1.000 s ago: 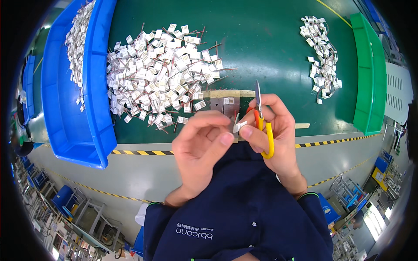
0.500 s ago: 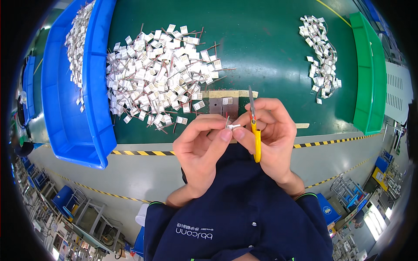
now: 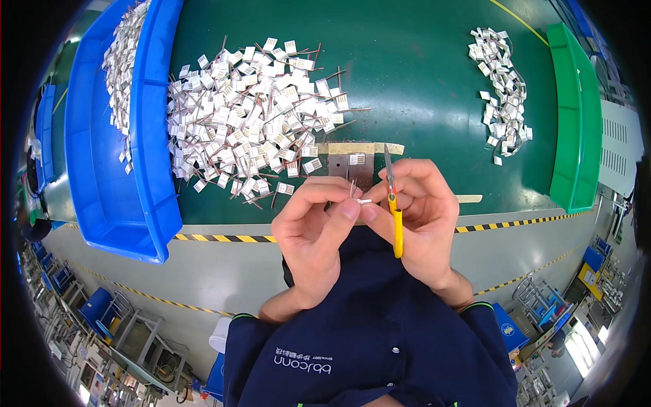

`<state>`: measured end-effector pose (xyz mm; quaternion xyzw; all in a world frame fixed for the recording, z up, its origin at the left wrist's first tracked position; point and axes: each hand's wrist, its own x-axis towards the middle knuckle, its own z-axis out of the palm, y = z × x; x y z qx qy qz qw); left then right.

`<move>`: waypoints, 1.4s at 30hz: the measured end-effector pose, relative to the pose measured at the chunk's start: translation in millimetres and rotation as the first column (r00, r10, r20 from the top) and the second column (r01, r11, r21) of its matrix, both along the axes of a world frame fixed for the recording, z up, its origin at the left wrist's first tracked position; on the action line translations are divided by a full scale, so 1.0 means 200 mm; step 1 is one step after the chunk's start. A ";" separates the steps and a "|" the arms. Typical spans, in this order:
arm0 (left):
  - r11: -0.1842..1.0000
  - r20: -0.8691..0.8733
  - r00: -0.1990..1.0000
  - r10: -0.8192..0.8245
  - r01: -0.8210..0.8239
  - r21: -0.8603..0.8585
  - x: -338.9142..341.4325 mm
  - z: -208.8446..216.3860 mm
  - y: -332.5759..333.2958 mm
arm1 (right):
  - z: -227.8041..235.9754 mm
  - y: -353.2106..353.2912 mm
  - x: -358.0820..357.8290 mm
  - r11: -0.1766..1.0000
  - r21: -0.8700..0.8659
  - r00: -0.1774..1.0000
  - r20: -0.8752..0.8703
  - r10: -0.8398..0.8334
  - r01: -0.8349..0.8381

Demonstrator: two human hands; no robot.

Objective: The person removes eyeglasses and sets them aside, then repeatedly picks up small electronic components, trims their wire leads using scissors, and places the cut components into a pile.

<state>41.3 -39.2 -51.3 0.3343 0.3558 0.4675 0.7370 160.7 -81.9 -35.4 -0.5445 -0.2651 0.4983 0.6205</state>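
Just in front of my body, my left hand pinches a small white connector with thin wires between thumb and fingertips. Close beside it, my right hand has its thumb at the connector's other end. Small scissors with yellow handles are held in my right hand, their metal blades pointing away from me. Beyond my fingertips, a dark metal plate on the table carries another white connector. To the left lies a large pile of white wired connectors.
A blue bin stands left of the pile, with more white connectors at its far end. At the right, a smaller heap of connectors lies near a green bin. Yellow-black striped tape runs along the table's front edge.
The connector has turned slightly between my fingers, and less of it shows. My right hand and the scissors have shifted a little toward the left. The piles look unchanged.
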 end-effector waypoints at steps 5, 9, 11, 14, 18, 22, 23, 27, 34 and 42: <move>0.999 -0.018 0.999 0.031 -0.031 -0.012 0.01 0.00 -0.01 | 0.01 0.00 0.00 1.000 -0.023 0.999 0.045 0.019 -0.018; 0.999 -0.034 0.998 0.043 -0.043 0.006 0.01 0.00 -0.01 | 0.01 -0.01 -0.02 0.999 -0.034 1.000 0.014 0.018 -0.017; 0.997 -0.030 0.998 0.055 -0.056 -0.056 0.01 0.02 -0.02 | 0.01 -0.01 -0.02 0.999 -0.034 1.000 0.014 0.028 -0.027; 0.996 -0.058 0.995 0.081 -0.082 -0.017 0.02 0.02 -0.02 | 0.01 -0.02 -0.03 0.999 -0.038 0.999 0.031 0.032 -0.031; 0.996 -0.074 0.993 0.087 -0.089 -0.027 0.01 0.02 -0.03 | 0.01 -0.03 -0.03 0.998 -0.050 0.997 0.071 0.037 -0.033; 0.994 -0.053 0.994 0.091 -0.094 -0.049 0.01 0.02 -0.03 | 0.02 -0.03 -0.03 0.998 -0.050 0.996 0.083 0.042 -0.038; 0.994 -0.048 0.995 0.091 -0.094 -0.056 0.01 0.02 -0.03 | 0.02 -0.03 -0.03 0.997 -0.060 0.995 0.088 0.049 -0.044; 0.995 -0.038 0.995 0.089 -0.091 -0.049 0.01 0.02 -0.03 | 0.02 -0.03 -0.03 0.997 -0.055 0.993 0.099 0.066 -0.061; 0.996 -0.006 0.996 0.090 -0.090 -0.018 0.01 0.02 -0.03 | 0.01 -0.04 -0.02 0.995 -0.060 0.992 0.095 0.085 -0.080; 0.994 0.082 0.992 0.091 -0.086 -0.062 0.01 0.04 -0.03 | 0.05 0.00 0.16 0.905 0.026 0.897 -0.126 0.424 -0.424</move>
